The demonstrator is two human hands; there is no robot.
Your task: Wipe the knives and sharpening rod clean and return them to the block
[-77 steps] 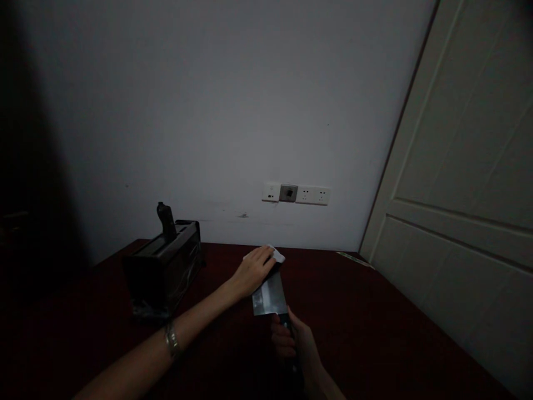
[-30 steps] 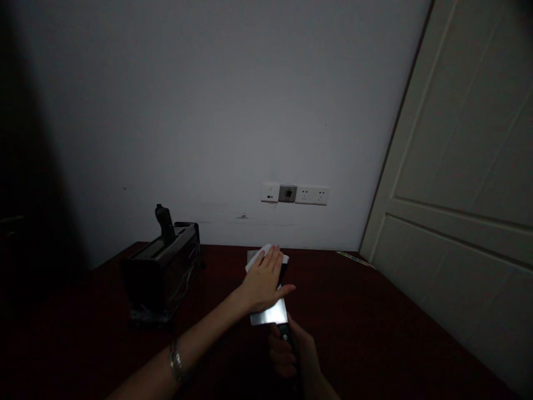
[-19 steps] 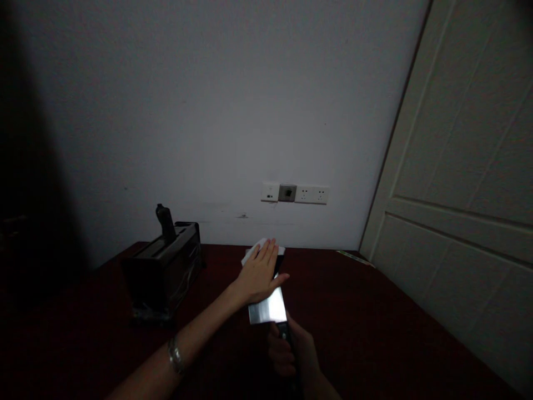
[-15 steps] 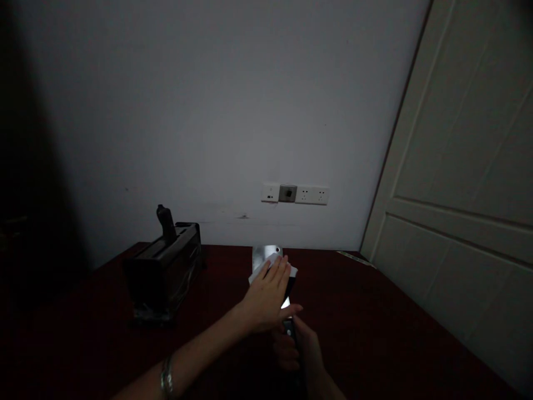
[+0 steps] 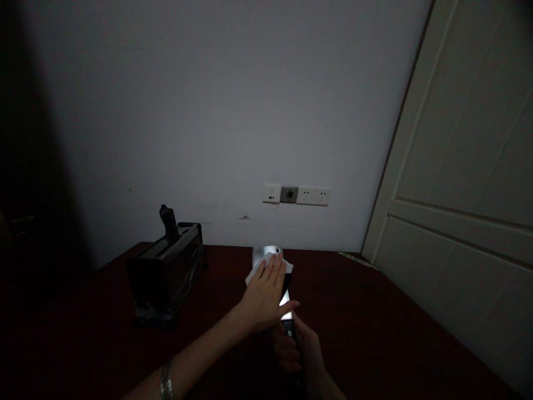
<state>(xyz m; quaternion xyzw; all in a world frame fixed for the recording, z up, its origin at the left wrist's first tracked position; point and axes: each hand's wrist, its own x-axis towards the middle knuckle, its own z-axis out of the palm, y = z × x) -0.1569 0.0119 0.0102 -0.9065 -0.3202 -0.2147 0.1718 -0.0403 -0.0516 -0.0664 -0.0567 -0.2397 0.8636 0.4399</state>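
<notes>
A cleaver [image 5: 262,253] with a broad shiny blade and a black handle points away from me, its far corner pierced by a small hole. My right hand [image 5: 297,347] is wrapped round the handle. Flat on the blade lies a folded white cloth or tissue [image 5: 252,274], and my left hand [image 5: 264,297] presses on it with fingers stretched out and thumb off to the right. Much of the blade's middle is hidden under that hand and the cloth.
On the left of the dark red table [image 5: 353,311] stands a black knife block [image 5: 166,272], partly in clear plastic, with one black handle [image 5: 169,222] sticking up. Behind is a wall with sockets [image 5: 314,195]. A pale panelled door [image 5: 458,194] borders the right side.
My left hand and the cloth have slid slightly left along the blade, uncovering a bit more of it near the handle. The right hand keeps its hold.
</notes>
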